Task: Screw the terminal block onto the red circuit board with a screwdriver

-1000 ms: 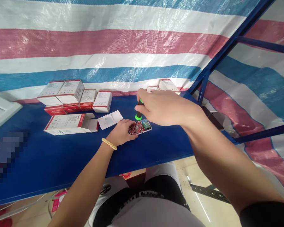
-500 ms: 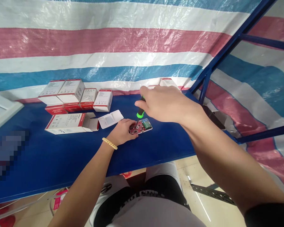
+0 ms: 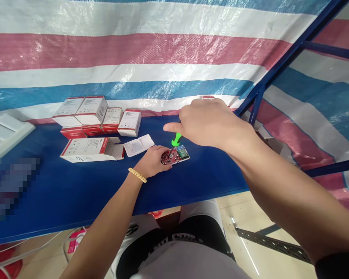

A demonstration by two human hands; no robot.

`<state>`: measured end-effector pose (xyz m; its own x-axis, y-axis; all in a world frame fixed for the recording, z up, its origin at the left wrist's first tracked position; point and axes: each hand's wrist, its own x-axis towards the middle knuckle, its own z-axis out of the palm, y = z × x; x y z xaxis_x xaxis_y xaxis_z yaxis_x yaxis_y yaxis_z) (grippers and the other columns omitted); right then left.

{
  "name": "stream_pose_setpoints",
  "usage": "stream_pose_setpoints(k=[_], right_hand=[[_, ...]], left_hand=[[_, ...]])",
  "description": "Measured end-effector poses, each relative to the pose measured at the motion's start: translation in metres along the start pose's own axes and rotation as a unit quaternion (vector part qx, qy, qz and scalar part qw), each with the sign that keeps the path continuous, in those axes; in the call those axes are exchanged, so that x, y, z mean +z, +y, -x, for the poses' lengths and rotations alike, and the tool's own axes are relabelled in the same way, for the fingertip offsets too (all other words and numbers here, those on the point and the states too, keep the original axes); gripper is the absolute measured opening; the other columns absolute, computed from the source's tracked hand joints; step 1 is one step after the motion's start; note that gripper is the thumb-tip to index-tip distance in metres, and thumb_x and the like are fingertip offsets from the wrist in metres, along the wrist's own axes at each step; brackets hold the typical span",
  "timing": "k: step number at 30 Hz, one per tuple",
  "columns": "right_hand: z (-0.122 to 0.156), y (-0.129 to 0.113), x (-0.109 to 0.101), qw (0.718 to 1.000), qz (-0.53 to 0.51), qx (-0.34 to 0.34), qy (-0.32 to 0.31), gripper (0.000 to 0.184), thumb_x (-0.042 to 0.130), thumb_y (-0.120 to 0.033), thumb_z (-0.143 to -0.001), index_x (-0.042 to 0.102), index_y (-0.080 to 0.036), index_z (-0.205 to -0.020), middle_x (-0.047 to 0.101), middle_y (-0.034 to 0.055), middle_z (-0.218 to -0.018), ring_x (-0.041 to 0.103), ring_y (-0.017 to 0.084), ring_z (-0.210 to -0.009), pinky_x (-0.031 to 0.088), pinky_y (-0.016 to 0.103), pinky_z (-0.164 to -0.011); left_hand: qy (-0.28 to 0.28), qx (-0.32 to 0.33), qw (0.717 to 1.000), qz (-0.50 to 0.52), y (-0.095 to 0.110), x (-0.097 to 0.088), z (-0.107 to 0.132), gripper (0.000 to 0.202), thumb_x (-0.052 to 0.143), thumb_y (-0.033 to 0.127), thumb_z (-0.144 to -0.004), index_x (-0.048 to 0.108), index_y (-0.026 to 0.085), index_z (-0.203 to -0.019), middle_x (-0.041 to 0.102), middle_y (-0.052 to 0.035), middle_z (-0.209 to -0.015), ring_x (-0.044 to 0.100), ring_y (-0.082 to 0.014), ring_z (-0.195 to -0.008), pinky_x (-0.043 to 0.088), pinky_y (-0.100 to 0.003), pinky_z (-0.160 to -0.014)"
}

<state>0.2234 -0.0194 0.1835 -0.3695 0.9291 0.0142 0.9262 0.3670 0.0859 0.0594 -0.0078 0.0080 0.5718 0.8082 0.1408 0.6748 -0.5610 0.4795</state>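
A small white device (image 3: 176,155) with a red circuit board and a green terminal block lies open on the blue table (image 3: 75,186). My left hand (image 3: 151,161), with a yellow bead bracelet on the wrist, rests on the table and pinches the device's left end. My right hand (image 3: 205,122) hovers above it, closed round a green-handled screwdriver (image 3: 176,140) whose tip points down at the board. Only the handle's lower part shows under my fingers.
A white plastic cover (image 3: 139,145) lies left of the device. An opened red-and-white carton (image 3: 91,149) lies beside it, with several closed cartons (image 3: 95,116) behind. White trays (image 3: 6,130) sit at the far left. A blue metal frame (image 3: 258,100) rises at right before a striped tarp.
My right hand has tilted and shifted slightly right, so more of it covers the screwdriver handle. My left hand still holds the device in the same place.
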Motion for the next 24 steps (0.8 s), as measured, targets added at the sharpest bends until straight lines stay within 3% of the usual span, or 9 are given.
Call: stream_pose_setpoints(k=[4, 7, 9, 14, 17, 18, 20, 22, 24], right_hand=[[-0.003, 0.003, 0.001, 1.0, -0.008, 0.009, -0.007, 0.057, 0.037, -0.059, -0.093, 0.067, -0.011, -0.1, 0.064, 0.0154, -0.091, 0.06, 0.033, -0.092, 0.041, 0.046, -0.086], [0.002, 0.006, 0.001, 0.997, -0.046, -0.028, -0.057, 0.041, 0.042, -0.044, -0.092, 0.062, -0.015, -0.113, 0.065, 0.0122, -0.094, 0.061, 0.027, -0.087, 0.044, 0.04, -0.08], [0.005, 0.004, 0.002, 0.995, -0.056, -0.052, -0.058, 0.036, 0.045, -0.037, -0.09, 0.058, -0.016, -0.116, 0.066, 0.0112, -0.096, 0.061, 0.025, -0.086, 0.044, 0.035, -0.075], [0.0, 0.002, 0.01, 0.998, -0.056, -0.002, 0.03, 0.042, 0.045, -0.048, -0.091, 0.063, -0.01, -0.095, 0.064, 0.0143, -0.088, 0.061, 0.027, -0.086, 0.044, 0.034, -0.071], [0.002, 0.027, 0.027, 0.977, -0.199, 0.041, 0.068, 0.037, 0.053, -0.048, -0.086, 0.062, -0.013, -0.08, 0.062, 0.0086, -0.071, 0.062, 0.021, -0.073, 0.044, 0.03, -0.065], [0.006, 0.039, 0.038, 0.953, -0.282, 0.075, 0.085, 0.037, 0.053, -0.049, -0.086, 0.06, -0.014, -0.076, 0.061, 0.0068, -0.066, 0.06, 0.018, -0.065, 0.044, 0.028, -0.06], [0.019, 0.064, 0.068, 0.864, -0.465, 0.143, 0.129, 0.038, 0.054, -0.052, -0.084, 0.057, -0.016, -0.074, 0.059, 0.0049, -0.06, 0.057, 0.015, -0.052, 0.039, 0.026, -0.05], [0.037, 0.082, 0.103, 0.767, -0.594, 0.188, 0.153, 0.038, 0.065, -0.054, -0.076, 0.056, -0.017, -0.082, 0.064, 0.0061, -0.066, 0.06, 0.016, -0.055, 0.038, 0.024, -0.047], [0.056, 0.092, 0.138, 0.696, -0.66, 0.223, 0.174, 0.047, 0.071, -0.058, -0.068, 0.053, -0.018, -0.085, 0.066, 0.0063, -0.068, 0.063, 0.019, -0.058, 0.041, 0.026, -0.049]], left_hand=[[-0.002, -0.004, 1.0, 0.002, 0.0, 0.0, 0.0, 0.053, 0.074, 0.037, -0.07, 0.061, 0.013, -0.115, 0.066, -0.011, -0.111, 0.061, -0.0265, -0.1, 0.049, -0.039, -0.09], [-0.001, 0.004, 1.0, -0.001, 0.0, 0.0, -0.001, 0.053, 0.074, 0.037, -0.07, 0.061, 0.013, -0.115, 0.066, -0.0114, -0.112, 0.061, -0.0269, -0.101, 0.048, -0.039, -0.091], [0.002, 0.004, 1.0, -0.002, -0.001, 0.001, -0.001, 0.052, 0.074, 0.036, -0.07, 0.061, 0.013, -0.114, 0.066, -0.0116, -0.112, 0.061, -0.0269, -0.101, 0.049, -0.039, -0.091], [0.004, -0.004, 1.0, -0.005, -0.002, 0.002, 0.0, 0.051, 0.073, 0.037, -0.071, 0.061, 0.013, -0.114, 0.065, -0.0118, -0.111, 0.061, -0.0269, -0.099, 0.049, -0.04, -0.089], [0.003, -0.007, 1.0, 0.009, -0.003, 0.002, 0.002, 0.053, 0.072, 0.034, -0.071, 0.059, 0.012, -0.117, 0.064, -0.0118, -0.114, 0.059, -0.0267, -0.103, 0.048, -0.04, -0.093], [0.0, -0.011, 1.0, 0.014, -0.003, 0.003, 0.003, 0.053, 0.072, 0.034, -0.071, 0.059, 0.012, -0.118, 0.064, -0.012, -0.116, 0.059, -0.0267, -0.104, 0.048, -0.04, -0.094], [-0.006, -0.019, 1.0, 0.019, -0.004, 0.003, 0.003, 0.055, 0.072, 0.034, -0.072, 0.058, 0.011, -0.12, 0.063, -0.0128, -0.118, 0.058, -0.0272, -0.106, 0.048, -0.041, -0.095], [-0.008, -0.026, 0.999, 0.018, -0.005, 0.003, 0.002, 0.057, 0.071, 0.035, -0.073, 0.057, 0.01, -0.122, 0.061, -0.014, -0.122, 0.056, -0.0283, -0.111, 0.046, -0.043, -0.098], [-0.008, -0.035, 0.999, 0.016, -0.005, 0.0, 0.002, 0.061, 0.071, 0.036, -0.073, 0.054, 0.01, -0.126, 0.059, -0.0149, -0.127, 0.053, -0.0295, -0.117, 0.043, -0.044, -0.103]])
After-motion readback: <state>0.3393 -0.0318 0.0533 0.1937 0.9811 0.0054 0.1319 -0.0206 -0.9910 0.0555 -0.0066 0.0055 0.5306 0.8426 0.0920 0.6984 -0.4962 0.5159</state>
